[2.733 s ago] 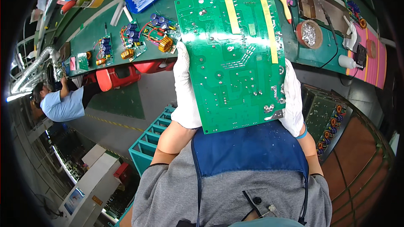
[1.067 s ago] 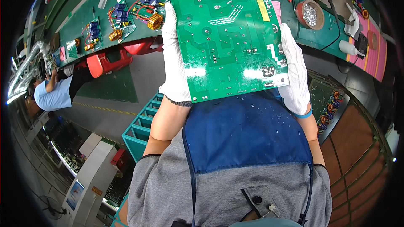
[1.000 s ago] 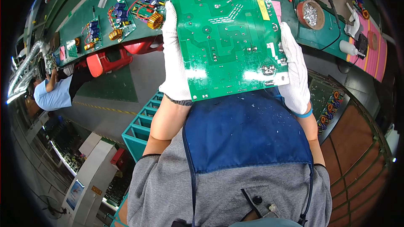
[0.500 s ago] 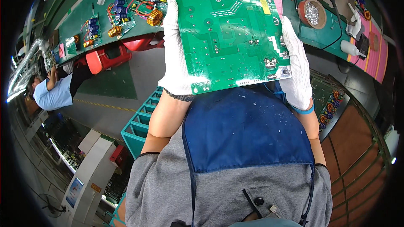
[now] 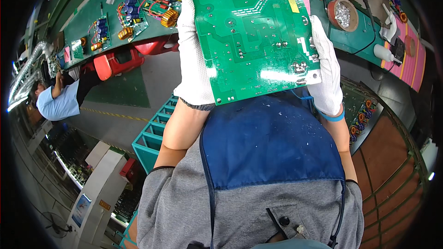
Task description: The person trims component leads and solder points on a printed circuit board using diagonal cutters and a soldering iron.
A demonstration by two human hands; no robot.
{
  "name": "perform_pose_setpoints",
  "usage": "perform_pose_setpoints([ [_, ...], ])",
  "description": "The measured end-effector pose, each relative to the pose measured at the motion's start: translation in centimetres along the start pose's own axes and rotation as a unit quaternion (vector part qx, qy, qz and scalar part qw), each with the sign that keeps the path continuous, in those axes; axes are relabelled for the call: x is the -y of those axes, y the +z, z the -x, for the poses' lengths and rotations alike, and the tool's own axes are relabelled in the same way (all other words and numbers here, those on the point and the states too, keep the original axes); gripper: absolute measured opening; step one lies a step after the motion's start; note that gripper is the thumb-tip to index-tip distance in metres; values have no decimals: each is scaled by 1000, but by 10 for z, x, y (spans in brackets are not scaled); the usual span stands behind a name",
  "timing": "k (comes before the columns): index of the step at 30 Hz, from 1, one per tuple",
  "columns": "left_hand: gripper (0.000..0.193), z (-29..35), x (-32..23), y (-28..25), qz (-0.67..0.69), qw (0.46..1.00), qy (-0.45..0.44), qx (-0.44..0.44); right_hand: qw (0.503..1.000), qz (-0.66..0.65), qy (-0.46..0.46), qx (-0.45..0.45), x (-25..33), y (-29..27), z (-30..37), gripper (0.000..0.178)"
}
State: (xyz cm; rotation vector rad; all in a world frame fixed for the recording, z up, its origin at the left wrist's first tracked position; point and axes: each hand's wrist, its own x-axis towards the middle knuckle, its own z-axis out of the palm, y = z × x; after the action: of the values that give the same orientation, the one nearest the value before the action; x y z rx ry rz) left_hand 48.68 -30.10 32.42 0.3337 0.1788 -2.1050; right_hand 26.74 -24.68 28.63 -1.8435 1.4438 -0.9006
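Observation:
A large green circuit board is held up in front of me, its soldered side facing me, with yellow tape strips near the far end. My left hand, in a white knit glove, grips its left edge. On the right edge is my right hand, gloved the same way, beside a metal bracket at the near right corner. Both hands' fingertips are partly hidden behind the board. Light glares off the board's near part.
Boards with coils and blue capacitors lie on the green bench at left. At right are a round bowl of metal bits, a white squeeze bottle and a pink mat. Red stools stand below; another person is at far left.
The board has tilted and turned slightly in my hands, and the glare has shifted across it. Both hands keep their hold on its edges.

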Motion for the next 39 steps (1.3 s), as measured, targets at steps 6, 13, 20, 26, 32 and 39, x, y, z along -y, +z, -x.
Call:
perform_pose_setpoints([
  [6,65,0,11,14,-170,973,54,-145,1000,-13,-5,7,2,1,-2,54],
  [13,64,-4,9,4,-241,948,83,-188,998,44,-33,14,6,2,-9,57],
  [20,63,-3,12,1,-229,953,85,-182,995,82,-51,10,2,5,-12,59],
  [26,62,-1,11,-1,-210,960,81,-168,998,9,-59,19,-6,5,-11,57],
  [32,62,1,7,-7,-152,981,64,-100,997,24,-72,9,-7,6,-12,54],
  [39,64,-2,15,-2,-260,935,118,-210,996,2,-68,56,-10,5,-12,50],
])
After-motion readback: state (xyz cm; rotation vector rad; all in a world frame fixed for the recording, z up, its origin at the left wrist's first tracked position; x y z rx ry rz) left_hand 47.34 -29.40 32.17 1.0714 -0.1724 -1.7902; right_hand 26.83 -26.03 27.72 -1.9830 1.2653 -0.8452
